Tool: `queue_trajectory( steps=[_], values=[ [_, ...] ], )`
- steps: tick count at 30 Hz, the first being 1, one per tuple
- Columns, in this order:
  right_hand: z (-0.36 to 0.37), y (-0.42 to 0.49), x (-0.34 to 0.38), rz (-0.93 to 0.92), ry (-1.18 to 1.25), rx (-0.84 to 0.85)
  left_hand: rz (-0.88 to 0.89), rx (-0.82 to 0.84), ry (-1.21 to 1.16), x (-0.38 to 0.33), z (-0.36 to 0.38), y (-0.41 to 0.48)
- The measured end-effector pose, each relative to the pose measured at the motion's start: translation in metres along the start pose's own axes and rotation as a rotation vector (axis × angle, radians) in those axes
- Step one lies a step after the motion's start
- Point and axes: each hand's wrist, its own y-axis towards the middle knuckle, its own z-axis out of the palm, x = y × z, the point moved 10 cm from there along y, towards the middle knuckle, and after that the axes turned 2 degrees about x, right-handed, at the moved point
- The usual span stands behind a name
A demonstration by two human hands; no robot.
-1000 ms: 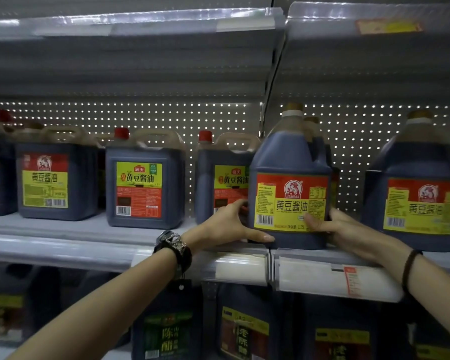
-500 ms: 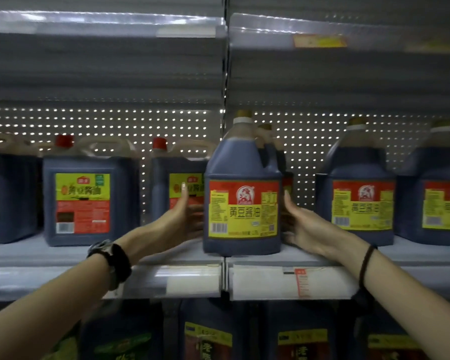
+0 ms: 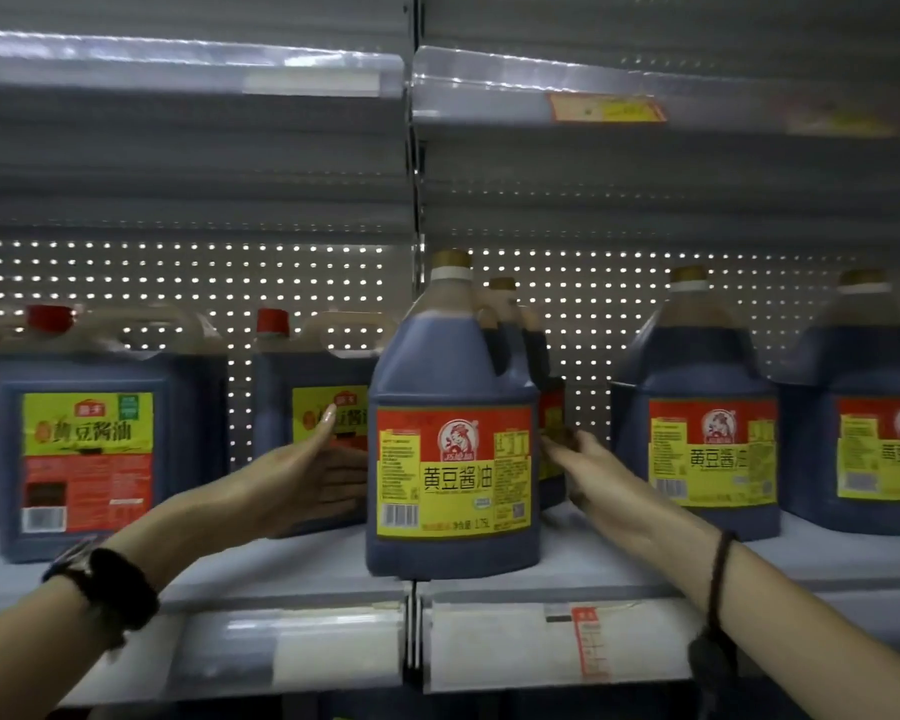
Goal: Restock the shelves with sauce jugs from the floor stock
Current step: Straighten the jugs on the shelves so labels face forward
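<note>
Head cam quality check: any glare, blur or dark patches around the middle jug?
Head view: dim overall; bright dots shine through the perforated back panel; glare streaks the upper shelf's plastic strip; the label on the middle jug reads sharp; the right hand is smeared by motion; the far-right jug looks soft.

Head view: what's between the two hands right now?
The gold-capped sauce jug, upright on the shelf, stands between the left hand and the right hand; the head view shows it.
</note>
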Motion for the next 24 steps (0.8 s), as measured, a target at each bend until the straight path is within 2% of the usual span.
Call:
queue_trajectory(
  steps=[3,5,7,9,11,13,15,17,19,21,24],
  values=[
    [0.007,-0.016,0.008,-0.065,-0.03,-0.008,0.144,-0.126,0.286,-0.02,-0.028,-0.029],
    [0.017,-0.032,0.021,-0.13,-0.074,-0.034,0.237,-0.396,0.612,-0.036,-0.06,-0.053],
    [0.021,-0.05,0.039,-0.273,-0.117,-0.121,0.342,-0.616,0.85,-0.055,-0.068,-0.077],
    [0.028,-0.072,0.063,-0.468,-0.128,-0.197,0.374,-0.63,0.89,-0.057,-0.067,-0.088],
    [0.047,-0.087,0.084,-0.629,-0.241,-0.169,0.4,-0.616,0.899,-0.053,-0.069,-0.095],
    [0.074,-0.094,0.096,-0.738,-0.491,-0.123,0.447,-0.651,0.963,-0.054,-0.076,-0.102],
    [0.109,-0.102,0.106,-0.926,-0.899,-0.154,0.457,-0.693,0.973,-0.054,-0.088,-0.107],
    [0.15,-0.103,0.099,-1.048,-1.211,-0.082,0.423,-0.681,0.947,-0.048,-0.096,-0.109],
    [0.184,-0.104,0.089,-1.062,-1.283,0.049,0.417,-0.675,0.94,-0.043,-0.103,-0.113],
    [0.208,-0.1,0.084,-1.023,-1.234,0.126,0.411,-0.699,0.895,-0.04,-0.116,-0.121],
    [0.236,-0.083,0.072,-0.767,-1.024,0.258,0.375,-0.742,0.918,-0.033,-0.14,-0.136]
  ],
)
